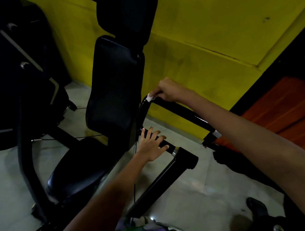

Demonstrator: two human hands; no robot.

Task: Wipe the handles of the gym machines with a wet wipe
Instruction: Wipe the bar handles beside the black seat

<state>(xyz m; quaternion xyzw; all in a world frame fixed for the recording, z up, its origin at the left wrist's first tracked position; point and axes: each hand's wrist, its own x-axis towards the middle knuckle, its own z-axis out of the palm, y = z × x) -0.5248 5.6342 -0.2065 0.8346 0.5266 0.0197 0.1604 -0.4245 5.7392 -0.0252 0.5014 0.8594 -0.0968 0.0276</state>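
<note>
Standing against a yellow wall (205, 25), the gym machine (115, 85) presents a tall black back pad, a seat pad (75, 172) below it and two black handles projecting toward the viewer on its right side. The upper handle (179, 112) has its long axis running from the bend beside the back pad, lower right toward a silver collar; the lower handle (165, 145) lies roughly parallel, ending in a square black arm. The left hand (152, 146) rests on the lower handle with fingers extended and spread, not wrapped, probably to steady the frame while the other handle is wiped. The right hand (166, 92) sits over the far end of the upper handle, its grip pinched on a small bunched white wet wipe (150, 97), which is pressed against the bar at the bend. This placement suggests a wiping stroke along the handle's length.
</note>
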